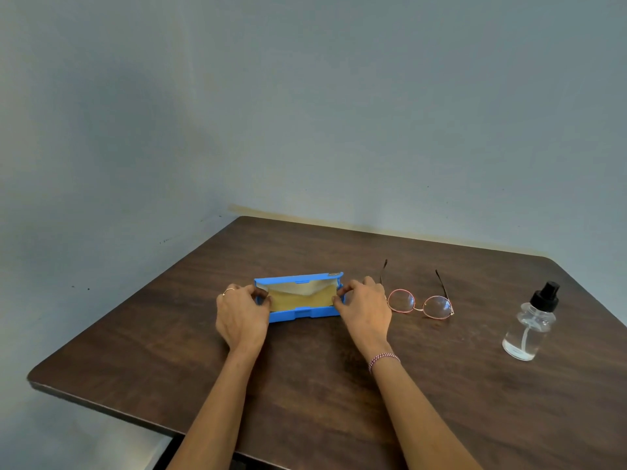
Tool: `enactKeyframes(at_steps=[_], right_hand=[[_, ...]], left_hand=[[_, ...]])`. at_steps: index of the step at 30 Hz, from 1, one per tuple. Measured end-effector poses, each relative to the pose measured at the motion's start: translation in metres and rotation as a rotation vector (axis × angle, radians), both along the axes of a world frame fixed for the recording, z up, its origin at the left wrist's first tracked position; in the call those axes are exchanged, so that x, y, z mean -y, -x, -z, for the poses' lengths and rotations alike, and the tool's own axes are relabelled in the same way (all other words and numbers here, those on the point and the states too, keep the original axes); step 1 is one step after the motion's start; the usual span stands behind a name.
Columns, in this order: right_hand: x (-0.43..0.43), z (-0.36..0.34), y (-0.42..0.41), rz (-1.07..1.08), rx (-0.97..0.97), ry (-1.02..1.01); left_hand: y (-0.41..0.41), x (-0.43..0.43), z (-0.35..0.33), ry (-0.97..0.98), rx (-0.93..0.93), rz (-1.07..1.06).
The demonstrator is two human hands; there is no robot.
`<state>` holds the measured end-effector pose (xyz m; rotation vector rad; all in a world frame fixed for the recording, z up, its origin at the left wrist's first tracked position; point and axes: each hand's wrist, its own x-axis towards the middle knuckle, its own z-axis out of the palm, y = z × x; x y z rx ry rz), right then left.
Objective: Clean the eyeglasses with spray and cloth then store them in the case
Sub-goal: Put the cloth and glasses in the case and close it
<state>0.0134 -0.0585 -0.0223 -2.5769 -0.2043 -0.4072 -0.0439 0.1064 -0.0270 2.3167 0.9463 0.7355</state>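
A blue eyeglass case (300, 315) lies open at the middle of the dark wooden table (305, 395), its lid tilted up toward the wall. A yellow cloth (300, 298) lies inside it. My left hand (241, 318) grips the case's left end, fingers curled over the rim. My right hand (364, 310) grips the right end the same way. Pink-rimmed eyeglasses (420, 301) rest on the table just right of my right hand, temples unfolded and pointing toward the wall. A clear spray bottle (529, 325) with a black pump top stands upright further right.
A grey wall runs along the table's far edge. The table's left edge slants from the far corner down to the near left corner (34, 378). Bare tabletop lies between my forearms and in front of the bottle.
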Motion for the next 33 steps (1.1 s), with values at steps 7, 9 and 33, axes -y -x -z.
enactKeyframes(at_steps=[7,9,33], right_hand=[[0.005,-0.002,0.002,-0.043,0.018,-0.097],[0.006,-0.003,0.002,-0.042,0.028,-0.135],[0.132,-0.011,-0.006,0.133,0.173,-0.35]], left_hand=[[0.004,0.001,-0.005,0.054,0.062,0.01],[0.006,0.003,-0.008,0.062,0.092,0.014],[-0.026,0.152,-0.024,0.11,0.266,0.404]])
